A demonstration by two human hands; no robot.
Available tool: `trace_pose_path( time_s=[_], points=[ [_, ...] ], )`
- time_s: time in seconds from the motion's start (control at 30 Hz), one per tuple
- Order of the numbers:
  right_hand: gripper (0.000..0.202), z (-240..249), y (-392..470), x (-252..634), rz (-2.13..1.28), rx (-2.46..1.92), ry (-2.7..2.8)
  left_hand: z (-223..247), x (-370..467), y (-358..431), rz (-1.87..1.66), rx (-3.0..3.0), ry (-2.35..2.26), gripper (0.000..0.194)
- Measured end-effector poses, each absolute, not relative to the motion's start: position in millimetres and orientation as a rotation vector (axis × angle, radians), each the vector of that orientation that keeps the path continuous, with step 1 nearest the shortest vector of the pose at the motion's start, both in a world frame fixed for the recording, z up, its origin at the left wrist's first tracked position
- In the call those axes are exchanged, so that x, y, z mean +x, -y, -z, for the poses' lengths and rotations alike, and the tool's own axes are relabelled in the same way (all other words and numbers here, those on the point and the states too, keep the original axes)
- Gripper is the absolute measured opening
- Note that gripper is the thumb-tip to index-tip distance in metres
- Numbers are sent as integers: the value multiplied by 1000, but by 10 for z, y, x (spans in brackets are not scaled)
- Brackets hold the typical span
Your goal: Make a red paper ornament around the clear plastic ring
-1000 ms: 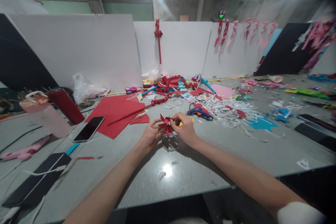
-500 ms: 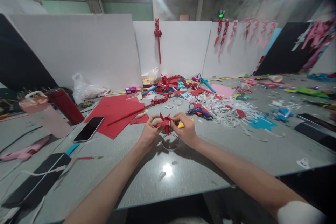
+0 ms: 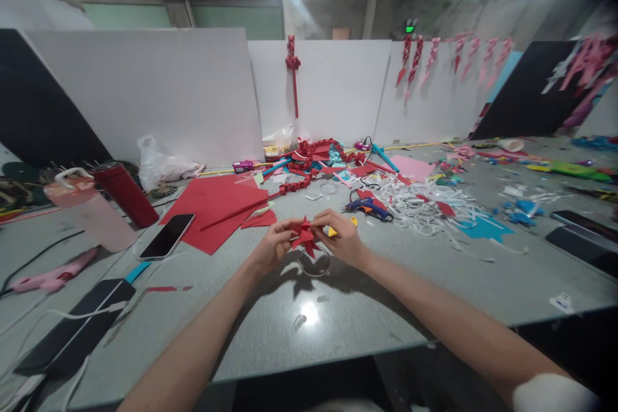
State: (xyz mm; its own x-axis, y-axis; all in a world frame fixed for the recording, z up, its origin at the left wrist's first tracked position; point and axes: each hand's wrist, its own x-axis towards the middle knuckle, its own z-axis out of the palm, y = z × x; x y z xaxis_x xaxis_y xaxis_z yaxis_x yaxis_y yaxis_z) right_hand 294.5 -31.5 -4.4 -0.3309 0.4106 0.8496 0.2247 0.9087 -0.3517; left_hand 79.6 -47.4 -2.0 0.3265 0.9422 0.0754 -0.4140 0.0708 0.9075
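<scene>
A small red folded paper piece (image 3: 305,239) with several pointed tips is held above the table, between both hands. The fingertips of my left hand (image 3: 274,246) pinch its left side. On its right side, my right hand (image 3: 342,238) grips it between thumb and fingers. Just below the piece lies a clear round ring (image 3: 315,262), with shadows falling over and around it. A yellow object (image 3: 351,225) shows partly behind my right hand. Large red paper sheets (image 3: 212,190) lie to the left, beyond my left hand.
A black phone (image 3: 168,237), a pink bottle (image 3: 96,215) and a dark red bottle (image 3: 126,194) stand or lie at left. A blue glue gun (image 3: 369,206) and shredded white strips (image 3: 415,203) lie right of centre. Red paper chains (image 3: 318,151) are heaped further back.
The red paper piece has tilted and turned between my fingers, and its points now aim more downward. My left hand has shifted slightly down. The whole view has moved a little.
</scene>
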Motion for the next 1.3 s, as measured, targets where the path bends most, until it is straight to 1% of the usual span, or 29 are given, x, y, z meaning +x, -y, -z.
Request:
trace_pose_path(
  time_s=[0.07, 0.13, 0.4, 0.6, 0.7, 0.93, 1.17, 1.3],
  points=[
    [13, 44, 312, 2955, -249, -418, 1981, -2, 754, 461, -1146, 1042, -665, 26],
    [14, 49, 313, 2960, -269, -402, 2006, -8, 733, 440, -1138, 1111, -682, 23],
    [17, 85, 295, 2986, -161, -368, 2138, 87, 709, 321, -1171, 1377, -784, 29],
    [18, 97, 236, 2995, 253, -280, 2177, 64, 705, 318, -1121, 1507, -836, 39],
    [16, 86, 223, 2998, 360, -245, 2177, 58, 733, 330, -1127, 1485, -828, 46],
    [13, 33, 227, 3037, 477, -182, 2250, 34, 766, 365, -1099, 1468, -821, 49],
    [31, -12, 256, 3102, 515, -211, 2387, 50, 746, 338, -1076, 1474, -832, 49],
    [25, -16, 252, 3091, 488, -236, 2382, 63, 754, 324, -1086, 1502, -860, 50]
  ],
)
